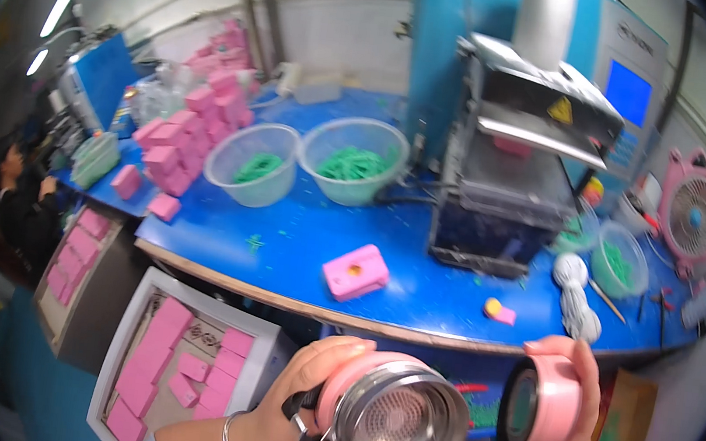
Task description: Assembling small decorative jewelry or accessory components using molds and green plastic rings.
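Note:
My left hand point(296, 399) is wrapped round a pink vacuum flask point(346, 377). Its wide steel mouth faces up toward me, and a perforated strainer shows inside. A black carry loop hangs at its left side. In my right hand point(581, 407) is the round pink lid point(557, 404), held on edge with its dark underside turned toward the flask. Lid and flask are apart. On the blue table just beyond lies a pink block point(355, 272) with a hole in its face.
Two clear tubs point(249, 194) of green pieces stand mid-table. A press machine point(508, 178) rises behind. A white cord bundle point(573, 292) and a pink fan point(694, 205) are at right. Pink blocks point(172, 150) pile at left; a box point(114, 368) of them sits below the table edge.

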`<move>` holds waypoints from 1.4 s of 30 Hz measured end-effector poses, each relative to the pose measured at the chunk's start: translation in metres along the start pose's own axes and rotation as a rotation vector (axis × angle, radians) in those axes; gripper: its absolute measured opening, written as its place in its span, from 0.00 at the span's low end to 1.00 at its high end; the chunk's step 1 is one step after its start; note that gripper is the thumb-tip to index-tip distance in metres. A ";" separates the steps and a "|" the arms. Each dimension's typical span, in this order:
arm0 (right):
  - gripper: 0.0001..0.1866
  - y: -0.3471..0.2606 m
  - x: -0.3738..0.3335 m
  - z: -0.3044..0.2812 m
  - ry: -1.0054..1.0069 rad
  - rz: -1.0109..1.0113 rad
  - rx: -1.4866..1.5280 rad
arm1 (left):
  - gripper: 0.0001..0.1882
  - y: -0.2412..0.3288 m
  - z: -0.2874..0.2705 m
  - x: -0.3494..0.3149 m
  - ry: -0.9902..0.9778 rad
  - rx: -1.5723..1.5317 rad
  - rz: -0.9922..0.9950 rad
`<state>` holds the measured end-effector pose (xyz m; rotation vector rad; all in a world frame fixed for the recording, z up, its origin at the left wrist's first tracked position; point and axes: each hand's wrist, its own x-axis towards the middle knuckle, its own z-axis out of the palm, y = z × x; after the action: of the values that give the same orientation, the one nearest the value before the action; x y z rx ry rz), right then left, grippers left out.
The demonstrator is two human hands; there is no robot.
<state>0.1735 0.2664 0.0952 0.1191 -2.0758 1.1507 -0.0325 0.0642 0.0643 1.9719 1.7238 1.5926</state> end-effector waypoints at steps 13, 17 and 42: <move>0.38 -0.008 0.009 0.028 -0.435 0.332 -0.510 | 0.48 -0.005 0.046 -0.012 -0.159 0.365 -0.222; 0.38 -0.001 0.016 0.020 -0.475 0.314 -0.418 | 0.48 -0.010 0.043 -0.011 -0.169 0.436 -0.197; 0.34 0.005 -0.010 0.001 -0.435 0.768 -0.266 | 0.39 -0.005 0.068 0.014 -0.361 0.407 -0.175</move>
<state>0.1785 0.2661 0.0853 -0.6653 -2.7551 1.3377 0.0096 0.1132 0.0392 2.0327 2.1040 0.8140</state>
